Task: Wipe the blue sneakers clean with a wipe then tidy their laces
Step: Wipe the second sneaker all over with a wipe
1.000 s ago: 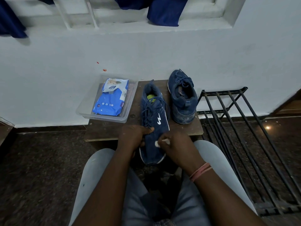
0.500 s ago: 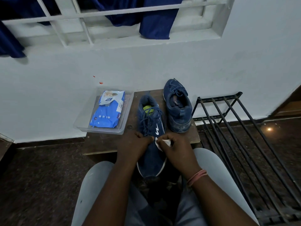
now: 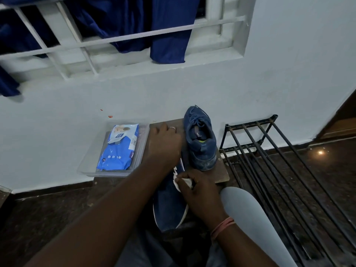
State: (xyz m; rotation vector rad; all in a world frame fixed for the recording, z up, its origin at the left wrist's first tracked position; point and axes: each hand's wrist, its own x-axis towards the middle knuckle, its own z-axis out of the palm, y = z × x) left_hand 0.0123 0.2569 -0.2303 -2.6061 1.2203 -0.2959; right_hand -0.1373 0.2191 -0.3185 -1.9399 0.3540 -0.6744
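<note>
Two blue sneakers lie on a small wooden stool (image 3: 222,175). The near sneaker (image 3: 169,206) points its toe toward me and juts over the stool's front edge. My left hand (image 3: 163,144) lies over its heel end with fingers curved down around it, hiding the laces and opening. My right hand (image 3: 200,197) pinches a crumpled white wipe (image 3: 182,182) against the sneaker's right side by the white logo. The far sneaker (image 3: 200,140) stands just to the right, heel toward me, its laces loose.
A blue pack of wipes (image 3: 119,147) lies in a clear plastic tray (image 3: 84,169) on the stool's left part. A black metal rack (image 3: 269,162) stands to the right on the dark floor. My grey-clad knee (image 3: 242,209) is beside the stool. Blue cloth hangs from the window bars.
My left hand has slid forward from the sneaker's middle to its heel end. My right hand with the wipe stays at the sneaker's side. The camera has tilted up and left.
</note>
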